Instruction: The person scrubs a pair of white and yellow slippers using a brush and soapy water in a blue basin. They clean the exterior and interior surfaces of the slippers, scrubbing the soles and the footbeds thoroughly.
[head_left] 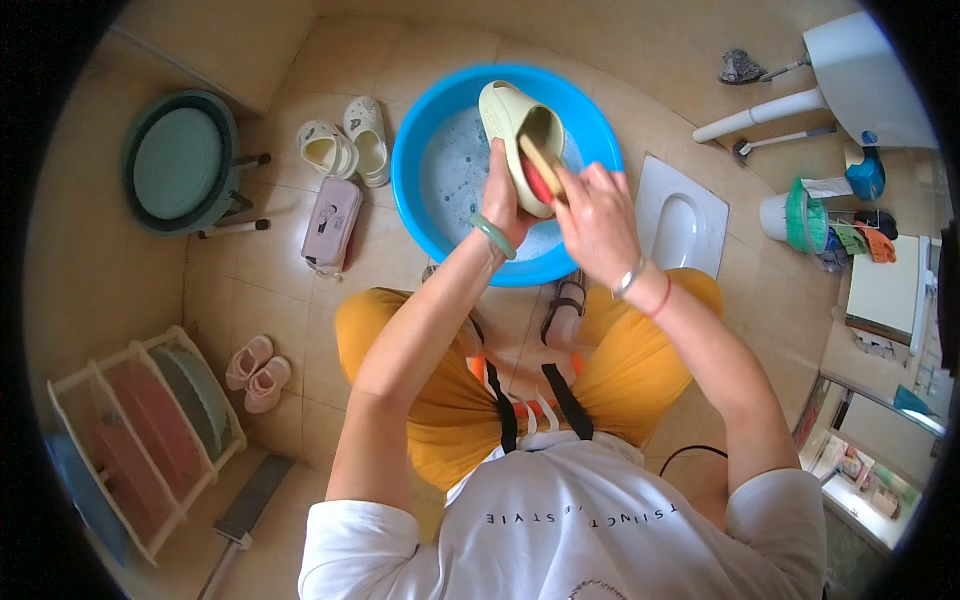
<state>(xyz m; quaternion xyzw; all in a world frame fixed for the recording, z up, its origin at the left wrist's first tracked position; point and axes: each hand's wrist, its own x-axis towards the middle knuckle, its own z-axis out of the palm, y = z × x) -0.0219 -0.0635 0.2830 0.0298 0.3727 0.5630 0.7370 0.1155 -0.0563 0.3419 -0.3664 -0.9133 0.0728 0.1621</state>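
A pale yellow-green clog (503, 112) is tilted over a blue basin (408, 190) of sudsy water. Its far end points up and away from me. My left hand (502, 195) grips the clog from its left side, near the heel. In my right hand (600, 220) is a scrubbing brush (541, 165) with a wooden back and red bristles. The bristles are down inside the clog's opening, against the insole. Part of the brush's near end is hidden by my right fingers.
White clogs (368, 142) and a mauve case (332, 225) lie left of the basin. Small pink shoes (258, 374) sit near a rack (155, 440) of basins. To the right are a squat toilet (682, 215) and a small bin (780, 217). A flat mop (250, 505) lies lower left.
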